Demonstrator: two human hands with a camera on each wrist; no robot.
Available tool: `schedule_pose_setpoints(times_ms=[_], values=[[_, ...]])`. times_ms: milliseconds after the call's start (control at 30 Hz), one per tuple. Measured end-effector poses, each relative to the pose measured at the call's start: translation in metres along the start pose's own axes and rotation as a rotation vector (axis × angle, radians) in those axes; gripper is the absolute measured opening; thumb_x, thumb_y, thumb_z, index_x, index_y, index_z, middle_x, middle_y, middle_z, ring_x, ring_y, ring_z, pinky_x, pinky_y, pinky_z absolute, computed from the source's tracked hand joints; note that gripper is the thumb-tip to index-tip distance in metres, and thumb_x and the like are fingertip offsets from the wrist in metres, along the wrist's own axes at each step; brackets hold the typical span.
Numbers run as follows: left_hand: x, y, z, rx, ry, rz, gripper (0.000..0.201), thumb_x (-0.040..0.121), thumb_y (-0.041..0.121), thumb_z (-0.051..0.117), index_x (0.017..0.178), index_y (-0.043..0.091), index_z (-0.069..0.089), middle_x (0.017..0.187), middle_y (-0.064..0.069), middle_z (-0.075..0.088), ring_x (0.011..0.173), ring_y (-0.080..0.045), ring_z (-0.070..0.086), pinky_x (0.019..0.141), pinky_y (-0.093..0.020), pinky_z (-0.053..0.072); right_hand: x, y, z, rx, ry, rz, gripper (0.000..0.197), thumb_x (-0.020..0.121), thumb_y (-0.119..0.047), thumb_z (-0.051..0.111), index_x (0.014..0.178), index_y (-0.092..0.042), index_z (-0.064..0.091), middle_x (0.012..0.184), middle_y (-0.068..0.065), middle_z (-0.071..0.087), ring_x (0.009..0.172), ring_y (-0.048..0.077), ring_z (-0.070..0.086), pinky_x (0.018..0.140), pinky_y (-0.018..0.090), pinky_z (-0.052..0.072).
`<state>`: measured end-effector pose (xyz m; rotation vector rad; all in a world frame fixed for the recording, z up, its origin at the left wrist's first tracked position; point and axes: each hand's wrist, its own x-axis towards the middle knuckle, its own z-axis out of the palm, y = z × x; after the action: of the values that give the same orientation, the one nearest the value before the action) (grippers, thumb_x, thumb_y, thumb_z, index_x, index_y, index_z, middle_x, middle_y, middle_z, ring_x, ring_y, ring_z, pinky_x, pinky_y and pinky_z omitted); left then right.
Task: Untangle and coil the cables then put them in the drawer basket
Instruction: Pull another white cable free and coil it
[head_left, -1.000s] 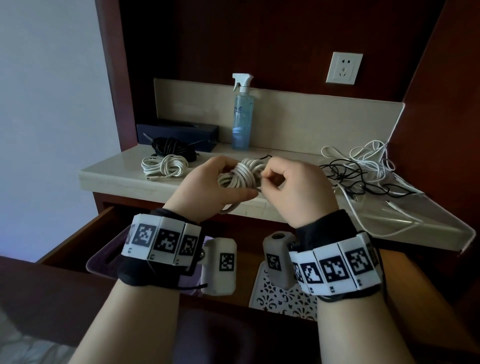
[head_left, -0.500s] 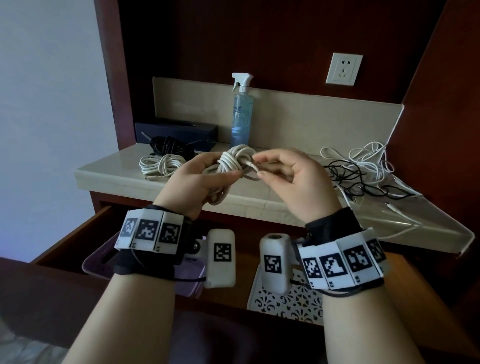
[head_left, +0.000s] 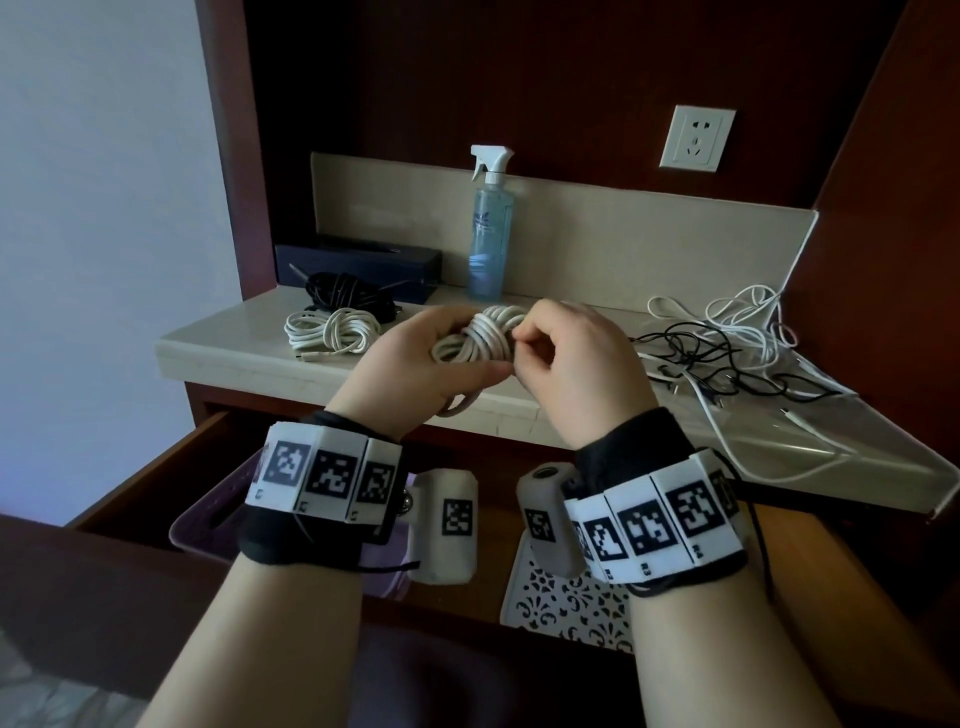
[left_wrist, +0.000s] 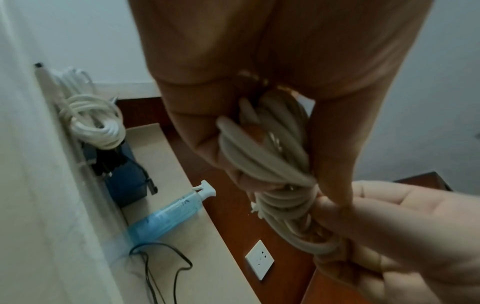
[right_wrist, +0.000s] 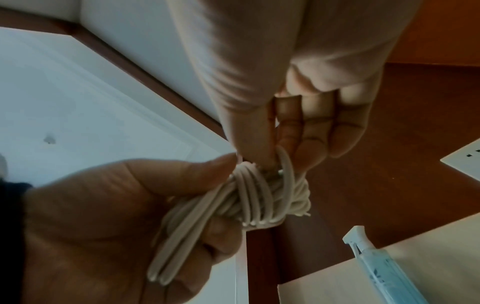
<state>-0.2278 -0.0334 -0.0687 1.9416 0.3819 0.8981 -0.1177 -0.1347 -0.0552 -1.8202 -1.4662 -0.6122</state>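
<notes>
The white cable bundle (head_left: 480, 340) is held in the air above the near edge of the table (head_left: 249, 358), in front of the spray bottle (head_left: 490, 228). The left hand (head_left: 410, 374) is wrapped round the bundle's loops, thumb across the front. The right hand (head_left: 576, 364) pinches the cable's free end (right_wrist: 284, 164) between thumb and forefinger where it crosses the wraps at the bundle's waist.

This looks like the finishing step of coiling this cable: securing the tail round the loops. The next move seems to call for tucking that end under a wrap while the left hand keeps the loops from springing apart, then lowering the bundle into a basket in the open drawer (head_left: 156, 483) below.

On the table to the left lie a coiled white cable (head_left: 332, 332) and, just beyond it, a coiled black cable (head_left: 345, 293) in front of a dark box (head_left: 358, 260). At the far right, a tangle of black and white cables (head_left: 727, 348) is not yet sorted. In the drawer sit a purple basket (head_left: 197, 525) on the left and a white patterned basket (head_left: 561, 608) on the right.
</notes>
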Motion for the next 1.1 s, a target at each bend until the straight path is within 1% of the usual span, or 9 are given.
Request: schedule_pose_setpoints(times_ms=[133,300,367,467,600,733,867,967,1100], values=[[-0.001,0.005,0.0,0.092,0.016,0.082,0.036,0.076,0.023,0.076,0.089,0.044,0.05,0.084,0.017,0.059,0.066,0.013,0.055,0.059,-0.006,0.044,0.0,0.005,0.002,0.116,0.022,0.101,0.006,0.082,-0.009,0.065,0.087,-0.012,0.068,0.09,0.001,0.067,0.08,0.012,0.056,0.072,0.019,0.038],[-0.001,-0.001,-0.006,-0.18,0.012,-0.007,0.033,0.07,0.021,0.079,0.095,0.036,0.064,0.078,0.011,0.067,0.071,-0.007,0.061,0.065,-0.024,0.048,-0.006,0.007,-0.006,0.566,0.033,0.207,0.029,0.076,-0.005,0.072,0.08,-0.027,0.053,0.079,-0.012,0.063,0.075,0.001,0.061,0.072,0.012,0.048],[-0.001,-0.003,-0.008,-0.233,0.018,-0.022,0.035,0.067,0.021,0.076,0.099,0.031,0.065,0.072,0.013,0.066,0.065,-0.006,0.059,0.062,-0.023,0.045,-0.007,0.004,-0.006,0.572,-0.021,0.155,0.032,0.077,-0.001,0.069,0.086,-0.028,0.055,0.086,-0.011,0.063,0.082,0.002,0.062,0.079,0.014,0.049],[-0.004,-0.003,-0.009,-0.271,0.018,-0.024,0.039,0.065,0.023,0.072,0.102,0.026,0.065,0.067,0.013,0.063,0.059,-0.006,0.056,0.053,-0.018,0.041,-0.009,0.001,-0.004,0.581,0.07,0.143,0.033,0.076,0.0,0.07,0.087,-0.026,0.054,0.081,-0.007,0.061,0.075,0.003,0.061,0.074,0.012,0.048],[-0.012,0.002,-0.014,-0.17,-0.008,0.012,0.037,0.074,0.014,0.078,0.103,0.033,0.062,0.08,0.008,0.064,0.064,-0.004,0.058,0.055,-0.02,0.046,-0.011,0.0,-0.002,0.556,0.162,0.215,0.047,0.072,-0.006,0.076,0.082,-0.031,0.037,0.08,-0.009,0.052,0.071,0.004,0.059,0.071,0.021,0.053],[-0.018,0.008,-0.015,-0.057,-0.064,0.053,0.044,0.075,0.009,0.075,0.108,0.033,0.059,0.087,0.008,0.06,0.062,0.002,0.056,0.055,-0.014,0.048,-0.01,-0.003,-0.001,0.519,0.11,0.285,0.051,0.072,-0.011,0.076,0.086,-0.032,0.031,0.086,-0.01,0.043,0.076,0.023,0.06,0.071,0.029,0.051],[-0.023,0.01,-0.014,-0.069,-0.094,0.054,0.05,0.075,0.003,0.074,0.118,0.025,0.059,0.09,0.007,0.058,0.063,0.001,0.055,0.057,-0.016,0.049,-0.013,-0.002,0.0,0.337,0.161,0.252,0.047,0.071,-0.026,0.078,0.097,-0.028,0.039,0.081,-0.012,0.043,0.063,0.006,0.046,0.059,0.02,0.039],[-0.024,0.009,-0.017,-0.144,-0.094,0.029,0.049,0.074,-0.001,0.073,0.115,0.02,0.058,0.092,0.002,0.061,0.066,-0.004,0.057,0.058,-0.018,0.051,-0.014,0.004,-0.008,0.333,0.04,0.24,0.043,0.073,-0.037,0.073,0.105,-0.028,0.046,0.08,-0.012,0.052,0.068,0.004,0.05,0.062,0.018,0.041],[-0.025,0.008,-0.02,-0.168,-0.13,0.004,0.046,0.071,-0.002,0.073,0.112,0.012,0.058,0.087,0.006,0.063,0.068,-0.006,0.058,0.06,-0.021,0.052,-0.018,0.009,-0.018,0.611,-0.247,0.291,0.048,0.077,-0.053,0.048,0.118,-0.029,0.054,0.104,-0.014,0.063,0.096,-0.003,0.057,0.085,0.014,0.041]])
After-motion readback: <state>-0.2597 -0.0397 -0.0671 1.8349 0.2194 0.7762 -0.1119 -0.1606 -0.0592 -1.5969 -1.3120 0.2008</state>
